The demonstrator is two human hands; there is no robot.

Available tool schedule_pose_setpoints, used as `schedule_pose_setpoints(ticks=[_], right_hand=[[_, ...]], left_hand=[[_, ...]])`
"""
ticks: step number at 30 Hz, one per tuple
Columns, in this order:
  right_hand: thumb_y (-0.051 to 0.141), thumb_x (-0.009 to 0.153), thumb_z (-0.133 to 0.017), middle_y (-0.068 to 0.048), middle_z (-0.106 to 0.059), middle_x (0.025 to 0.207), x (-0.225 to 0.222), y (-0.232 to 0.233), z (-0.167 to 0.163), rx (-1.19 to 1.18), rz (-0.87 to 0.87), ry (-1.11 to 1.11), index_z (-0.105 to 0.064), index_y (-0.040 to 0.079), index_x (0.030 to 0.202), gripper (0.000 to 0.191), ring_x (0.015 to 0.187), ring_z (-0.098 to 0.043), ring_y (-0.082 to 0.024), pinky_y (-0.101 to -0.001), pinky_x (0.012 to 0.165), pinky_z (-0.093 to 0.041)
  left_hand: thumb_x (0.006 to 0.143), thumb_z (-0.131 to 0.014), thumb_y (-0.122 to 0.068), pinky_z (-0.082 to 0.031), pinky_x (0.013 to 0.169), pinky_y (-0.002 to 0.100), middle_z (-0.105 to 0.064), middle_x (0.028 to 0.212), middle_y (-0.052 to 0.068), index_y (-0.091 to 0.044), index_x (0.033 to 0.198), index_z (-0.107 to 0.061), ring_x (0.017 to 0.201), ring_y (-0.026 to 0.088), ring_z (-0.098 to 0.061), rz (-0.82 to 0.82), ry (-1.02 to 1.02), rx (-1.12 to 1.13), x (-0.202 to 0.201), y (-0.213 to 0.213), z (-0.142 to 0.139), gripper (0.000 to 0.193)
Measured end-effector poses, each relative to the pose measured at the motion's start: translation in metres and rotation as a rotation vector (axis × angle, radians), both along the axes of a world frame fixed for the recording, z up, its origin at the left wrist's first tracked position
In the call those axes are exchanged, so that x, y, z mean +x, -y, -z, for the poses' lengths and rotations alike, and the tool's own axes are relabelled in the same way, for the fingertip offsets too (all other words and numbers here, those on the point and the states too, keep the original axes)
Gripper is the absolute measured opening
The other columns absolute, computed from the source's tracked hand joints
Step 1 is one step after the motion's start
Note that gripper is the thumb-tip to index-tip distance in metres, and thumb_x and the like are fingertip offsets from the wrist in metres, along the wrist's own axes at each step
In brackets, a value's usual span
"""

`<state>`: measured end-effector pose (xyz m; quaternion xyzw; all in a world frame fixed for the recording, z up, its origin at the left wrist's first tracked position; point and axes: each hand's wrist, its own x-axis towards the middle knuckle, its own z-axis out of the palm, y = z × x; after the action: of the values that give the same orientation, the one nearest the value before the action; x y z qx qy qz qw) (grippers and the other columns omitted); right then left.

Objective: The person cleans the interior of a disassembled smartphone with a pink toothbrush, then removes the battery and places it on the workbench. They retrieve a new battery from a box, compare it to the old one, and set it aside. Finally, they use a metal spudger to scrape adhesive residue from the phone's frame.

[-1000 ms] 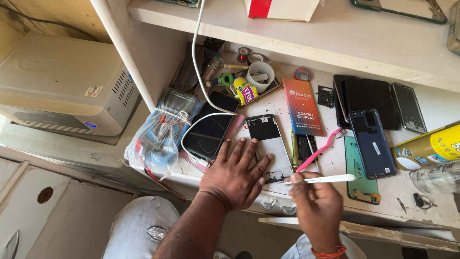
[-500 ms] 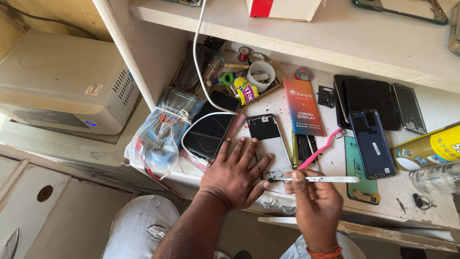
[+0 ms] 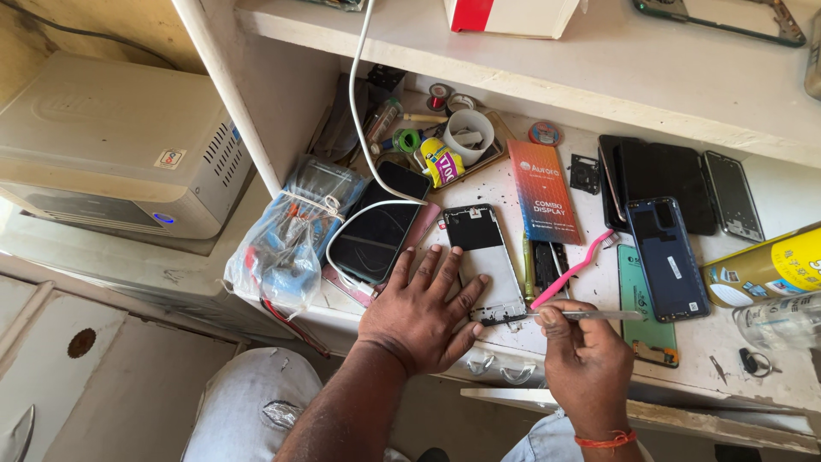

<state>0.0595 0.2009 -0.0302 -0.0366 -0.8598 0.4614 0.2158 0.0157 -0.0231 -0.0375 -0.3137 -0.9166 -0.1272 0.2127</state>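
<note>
Head view: left hand [image 3: 422, 313] lies spread, pinning the opened phone [image 3: 485, 263]; right hand [image 3: 584, 364], at four o'clock, pinches tweezers [image 3: 586, 315] above the desk [image 3: 770, 376].

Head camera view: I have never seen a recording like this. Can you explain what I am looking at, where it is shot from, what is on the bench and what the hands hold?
There is no machine here: a person works with two bare hands, filmed by one camera worn on the head, looking down at a white workbench. The left hand lies flat, pressing on an opened phone frame. The right hand holds metal tweezers in its fingers, the tip pointing at the frame's lower edge. Around them lie a pink toothbrush, a blue phone back cover, a dark phone with a white cable, a bag of small tools and a yellow can.
</note>
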Motion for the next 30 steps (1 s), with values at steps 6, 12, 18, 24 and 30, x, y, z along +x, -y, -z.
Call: schedule_pose_setpoints(ticks=[6, 12, 18, 24, 30], right_hand=[[0.012, 0.095, -0.069, -0.007, -0.078, 0.083, -0.008, -0.006, -0.010, 0.204, -0.038, 0.021, -0.073, 0.002, 0.101, 0.012, 0.071, -0.075, -0.011, -0.0261, 0.064, -0.057], [0.012, 0.096, -0.068, -0.008, -0.077, 0.077, -0.019, -0.007, -0.009, -0.029, -0.008, 0.225, -0.071, 0.001, 0.099, 0.012, 0.069, -0.074, -0.011, -0.0267, 0.061, -0.060], [0.010, 0.095, -0.069, -0.010, -0.075, 0.079, -0.019, -0.006, -0.003, -0.064, 0.077, 0.213, -0.071, -0.002, 0.101, 0.014, 0.068, -0.072, -0.013, -0.0287, 0.057, -0.058], [0.011, 0.096, -0.069, -0.009, -0.074, 0.078, -0.016, 0.000, 0.001, -0.135, 0.083, 0.224, -0.071, -0.002, 0.101, 0.014, 0.063, -0.068, -0.013, -0.0289, 0.053, -0.056], [0.011, 0.097, -0.068, -0.011, -0.073, 0.076, -0.021, -0.006, 0.004, -0.191, 0.102, 0.217, -0.070, -0.003, 0.100, 0.015, 0.060, -0.066, -0.012, -0.0279, 0.052, -0.055]], left_hand=[[0.096, -0.050, -0.056, -0.029, 0.117, 0.061, -0.049, 0.151, 0.022, -0.024, 0.146, -0.056, 0.138, 0.040, -0.048, -0.008, -0.001, 0.008, 0.000, 0.000, 0.000, 0.059], [0.095, -0.050, -0.055, -0.028, 0.117, 0.060, -0.049, 0.151, 0.020, -0.024, 0.145, -0.056, 0.139, 0.040, -0.047, -0.011, 0.029, -0.002, -0.001, -0.001, -0.001, 0.059], [0.095, -0.050, -0.056, -0.028, 0.117, 0.060, -0.049, 0.152, 0.021, -0.023, 0.145, -0.056, 0.139, 0.040, -0.046, -0.009, 0.033, 0.009, -0.001, -0.001, 0.000, 0.060], [0.096, -0.050, -0.056, -0.026, 0.117, 0.061, -0.048, 0.152, 0.021, -0.024, 0.145, -0.057, 0.139, 0.041, -0.046, -0.005, 0.040, 0.023, 0.000, -0.001, 0.000, 0.059], [0.095, -0.050, -0.056, -0.027, 0.117, 0.060, -0.049, 0.152, 0.021, -0.023, 0.144, -0.057, 0.140, 0.040, -0.046, -0.006, 0.024, 0.014, -0.001, 0.000, 0.002, 0.059]])
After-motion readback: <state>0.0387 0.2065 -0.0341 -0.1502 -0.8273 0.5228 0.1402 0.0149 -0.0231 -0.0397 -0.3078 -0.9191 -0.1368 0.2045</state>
